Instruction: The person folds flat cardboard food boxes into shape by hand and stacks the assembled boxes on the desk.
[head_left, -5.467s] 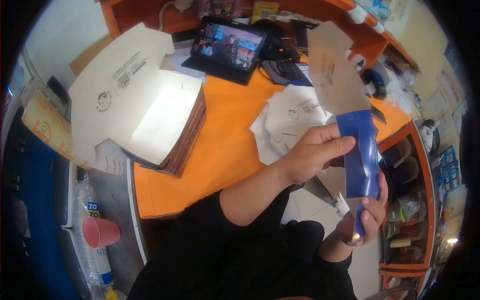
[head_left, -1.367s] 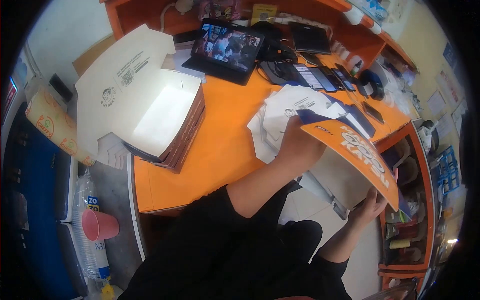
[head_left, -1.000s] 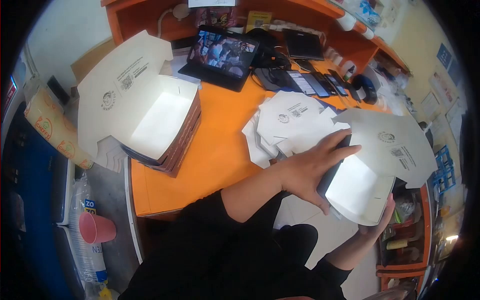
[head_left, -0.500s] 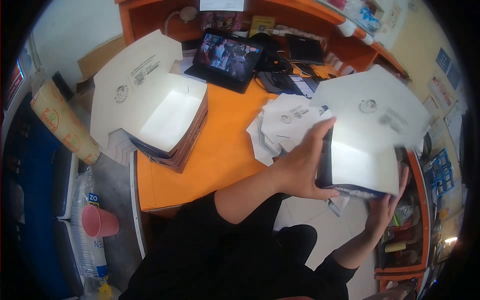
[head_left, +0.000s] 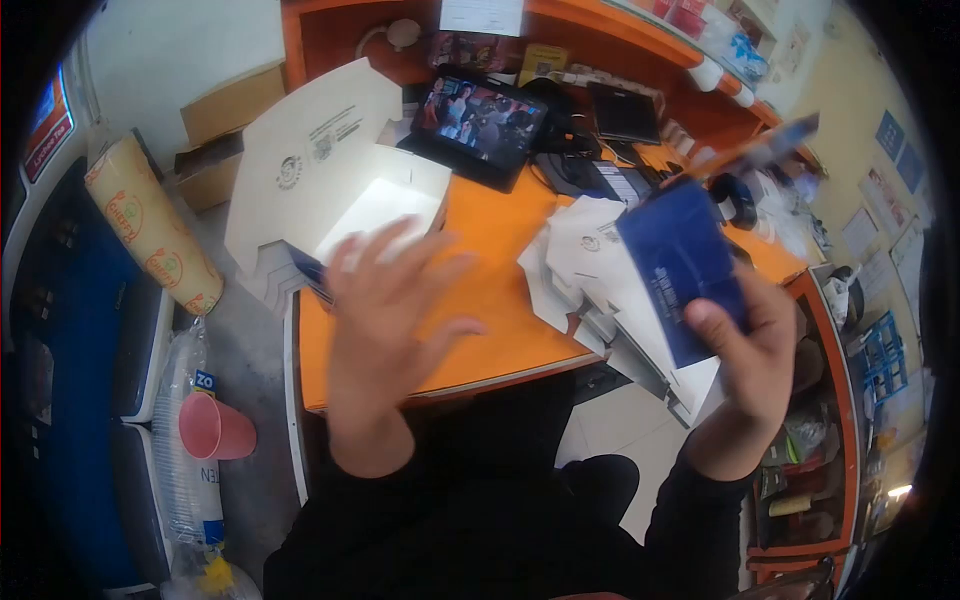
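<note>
My right hand (head_left: 755, 345) grips a paper food box (head_left: 680, 265), its dark blue side turned towards me and its lid tilted away, seen nearly edge-on. My left hand (head_left: 390, 310) is open and smeared by motion, fingers spread, in front of a nested stack of white-lined paper boxes (head_left: 300, 175) with printed lids standing up. Whether it touches the stack I cannot tell. Flat unfolded box blanks (head_left: 590, 265) lie in a pile on the orange desk (head_left: 490, 235), left of the held box, some jutting past the front edge.
A tablet (head_left: 480, 125) playing a video leans at the back of the desk, with cables and dark devices beside it. On the left are a printed wrapping-paper roll (head_left: 155, 230), a pink cup (head_left: 217, 427) and a sleeve of clear cups (head_left: 185, 480). Orange shelves (head_left: 850, 440) stand at right.
My left hand has let go of the box and moved left to the stack. The box, now only in my right hand, has turned so its blue side shows.
</note>
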